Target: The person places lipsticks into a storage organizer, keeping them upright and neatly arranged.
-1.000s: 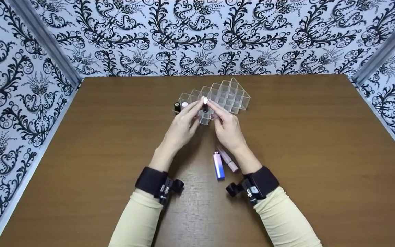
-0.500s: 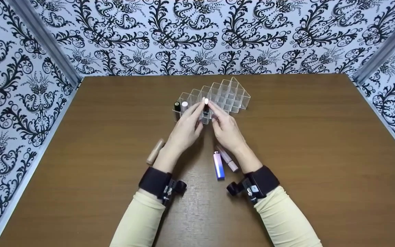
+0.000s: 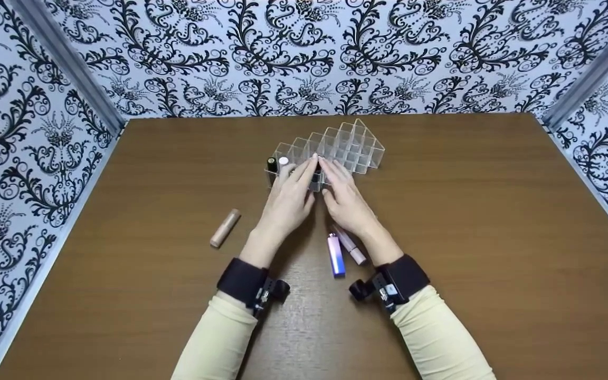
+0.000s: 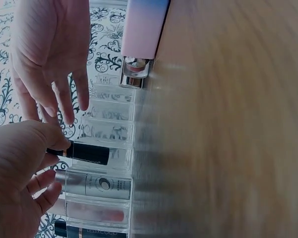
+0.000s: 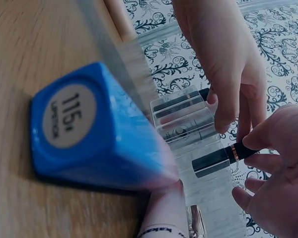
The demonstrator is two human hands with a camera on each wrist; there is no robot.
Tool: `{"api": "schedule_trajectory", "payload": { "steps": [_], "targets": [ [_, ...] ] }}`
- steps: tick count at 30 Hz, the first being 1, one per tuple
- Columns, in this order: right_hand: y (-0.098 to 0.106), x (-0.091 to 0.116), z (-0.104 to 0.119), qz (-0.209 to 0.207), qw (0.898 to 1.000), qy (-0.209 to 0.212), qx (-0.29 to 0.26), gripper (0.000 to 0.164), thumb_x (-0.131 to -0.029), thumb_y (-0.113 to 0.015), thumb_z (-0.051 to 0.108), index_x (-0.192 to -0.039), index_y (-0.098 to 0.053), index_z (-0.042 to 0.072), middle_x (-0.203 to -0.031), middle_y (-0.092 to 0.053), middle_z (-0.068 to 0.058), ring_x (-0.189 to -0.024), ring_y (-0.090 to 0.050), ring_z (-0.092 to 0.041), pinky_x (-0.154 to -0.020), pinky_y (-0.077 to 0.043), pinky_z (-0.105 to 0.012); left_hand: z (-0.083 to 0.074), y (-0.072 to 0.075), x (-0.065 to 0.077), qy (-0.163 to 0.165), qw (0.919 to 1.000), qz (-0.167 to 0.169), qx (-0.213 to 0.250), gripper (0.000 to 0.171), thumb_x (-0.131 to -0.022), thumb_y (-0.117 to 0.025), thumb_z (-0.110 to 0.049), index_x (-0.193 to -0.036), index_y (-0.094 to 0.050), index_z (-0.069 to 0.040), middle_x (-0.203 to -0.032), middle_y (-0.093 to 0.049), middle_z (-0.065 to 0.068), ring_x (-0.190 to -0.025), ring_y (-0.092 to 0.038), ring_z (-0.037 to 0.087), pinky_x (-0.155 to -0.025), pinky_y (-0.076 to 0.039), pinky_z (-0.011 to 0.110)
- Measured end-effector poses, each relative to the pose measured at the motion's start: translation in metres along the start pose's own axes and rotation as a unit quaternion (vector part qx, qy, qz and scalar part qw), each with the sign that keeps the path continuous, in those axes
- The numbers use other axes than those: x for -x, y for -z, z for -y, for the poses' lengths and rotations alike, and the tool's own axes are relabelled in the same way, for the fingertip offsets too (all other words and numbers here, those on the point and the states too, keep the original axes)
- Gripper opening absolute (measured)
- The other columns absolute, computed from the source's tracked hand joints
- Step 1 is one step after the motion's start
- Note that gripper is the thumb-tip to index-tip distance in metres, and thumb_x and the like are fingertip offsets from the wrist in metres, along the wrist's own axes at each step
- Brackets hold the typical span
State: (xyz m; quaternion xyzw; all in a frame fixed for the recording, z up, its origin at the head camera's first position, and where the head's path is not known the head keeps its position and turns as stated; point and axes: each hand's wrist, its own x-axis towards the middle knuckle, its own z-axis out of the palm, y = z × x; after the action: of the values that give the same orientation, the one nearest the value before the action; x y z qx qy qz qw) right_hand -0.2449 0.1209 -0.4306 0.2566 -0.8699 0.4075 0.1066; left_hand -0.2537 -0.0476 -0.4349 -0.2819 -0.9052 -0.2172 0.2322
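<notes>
A black lipstick tube with a gold band (image 4: 92, 153) stands upright, its lower part in a front compartment of the clear stepped organizer (image 3: 357, 145). My left hand (image 3: 289, 203) pinches the tube's top between thumb and finger. From the other side my right hand (image 3: 347, 203) pinches the same top, the two hands' fingertips meeting there. In the left wrist view a silver tube (image 4: 94, 185), a pinkish gloss (image 4: 95, 212) and another black tube (image 4: 99, 233) stand in neighbouring compartments. The held tube's top is hidden by fingers in the head view.
By my right wrist lie a square pink-to-blue lipstick (image 3: 336, 256) and a pale pink tube (image 3: 351, 247). A beige tube (image 3: 225, 228) lies left of my left forearm. Patterned panels (image 3: 304, 58) enclose the brown table (image 3: 467, 211).
The held black tube has sunk lower between the fingers. My left forearm has shifted slightly right. The beige tube has come out from beside it and rolled left.
</notes>
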Motion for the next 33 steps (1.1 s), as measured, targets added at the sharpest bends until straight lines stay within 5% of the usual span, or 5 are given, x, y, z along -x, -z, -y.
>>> {"api": "schedule_trajectory", "payload": {
  "steps": [8, 20, 23, 28, 33],
  "targets": [
    [-0.001, 0.001, 0.001, 0.029, 0.999, -0.032, 0.017, 0.064, -0.097, -0.051, -0.002, -0.156, -0.028, -0.006, -0.160, -0.028, -0.028, -0.150, -0.016, -0.046, -0.124, -0.011, -0.050, -0.002, 0.001, 0.001, 0.013, 0.9979, 0.039, -0.049, 0.071, -0.088, -0.071, -0.008, -0.153, -0.041, -0.001, -0.148, -0.054, 0.011, -0.130, -0.046, 0.036, -0.094, -0.049, 0.051],
    [-0.003, 0.003, -0.004, 0.044, 0.998, -0.021, 0.027, 0.064, -0.096, -0.053, -0.002, -0.154, -0.027, -0.010, -0.161, -0.025, -0.028, -0.149, -0.013, -0.048, -0.124, -0.008, -0.052, 0.001, 0.007, 0.000, 0.037, 0.9915, 0.105, -0.066, 0.070, -0.094, -0.068, -0.016, -0.156, -0.037, -0.006, -0.160, -0.038, 0.011, -0.143, -0.035, 0.036, -0.108, -0.041, 0.056],
    [-0.002, 0.003, -0.003, 0.045, 0.998, -0.026, 0.023, 0.064, -0.096, -0.053, -0.001, -0.155, -0.028, -0.009, -0.161, -0.024, -0.028, -0.150, -0.012, -0.046, -0.124, -0.007, -0.052, 0.010, 0.018, -0.001, 0.055, 0.9944, 0.084, -0.032, 0.066, -0.095, -0.067, -0.013, -0.155, -0.041, -0.008, -0.160, -0.036, 0.012, -0.144, -0.035, 0.036, -0.112, -0.036, 0.057],
    [-0.001, 0.002, -0.002, 0.044, 0.998, -0.028, 0.017, 0.064, -0.095, -0.055, 0.000, -0.154, -0.031, -0.007, -0.161, -0.024, -0.028, -0.151, -0.011, -0.044, -0.124, -0.006, -0.052, 0.033, 0.045, 0.002, 0.074, 0.9958, -0.009, 0.052, 0.045, -0.093, -0.063, -0.001, -0.138, -0.060, -0.006, -0.146, -0.054, 0.012, -0.134, -0.047, 0.030, -0.116, -0.035, 0.042],
    [-0.001, 0.003, -0.001, 0.040, 0.999, -0.028, 0.017, 0.063, -0.095, -0.055, 0.000, -0.154, -0.033, -0.006, -0.160, -0.025, -0.029, -0.150, -0.012, -0.045, -0.124, -0.008, -0.053, 0.062, 0.064, 0.015, 0.105, 0.9903, -0.074, 0.055, 0.034, -0.093, -0.061, 0.000, -0.126, -0.068, -0.003, -0.131, -0.064, 0.014, -0.121, -0.055, 0.033, -0.109, -0.041, 0.040]
  ]
}}
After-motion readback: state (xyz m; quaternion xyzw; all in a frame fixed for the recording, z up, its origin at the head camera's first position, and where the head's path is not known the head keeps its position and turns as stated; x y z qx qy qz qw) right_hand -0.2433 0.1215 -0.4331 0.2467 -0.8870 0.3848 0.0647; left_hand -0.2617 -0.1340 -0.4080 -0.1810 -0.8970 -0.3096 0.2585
